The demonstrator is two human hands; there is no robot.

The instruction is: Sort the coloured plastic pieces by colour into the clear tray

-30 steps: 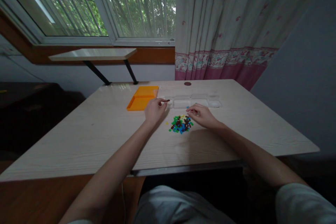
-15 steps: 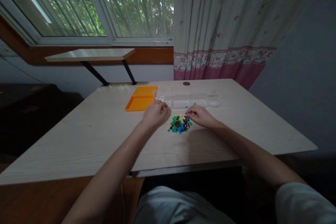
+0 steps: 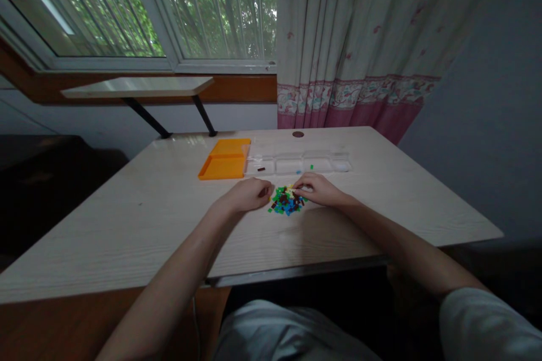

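Note:
A small pile of mixed blocks (image 3: 288,203) in green, blue, brown and yellow lies on the table. At the pile's left edge is my left hand (image 3: 249,194), fingers curled together; whatever they may hold is hidden. My right hand (image 3: 319,189) reaches over the upper right of the pile with thumb and fingers pinched, and I cannot make out what is between them. Behind the pile stretches a clear compartment tray (image 3: 289,172). One brown block (image 3: 261,169) rests in its left compartment. Farther right show a blue block (image 3: 298,172) and a green block (image 3: 311,167).
An open orange case (image 3: 224,168) adjoins the tray's left end. A raised shelf (image 3: 139,87) on black legs stands at the table's back left. A dark round disc (image 3: 298,134) sits near the back edge. Beyond are a window and a curtain (image 3: 339,56).
My left hand has drawn back from the tray toward the pile, and a brown block now shows in the left compartment. My right hand has shifted slightly left, over the pile. The view has turned a little.

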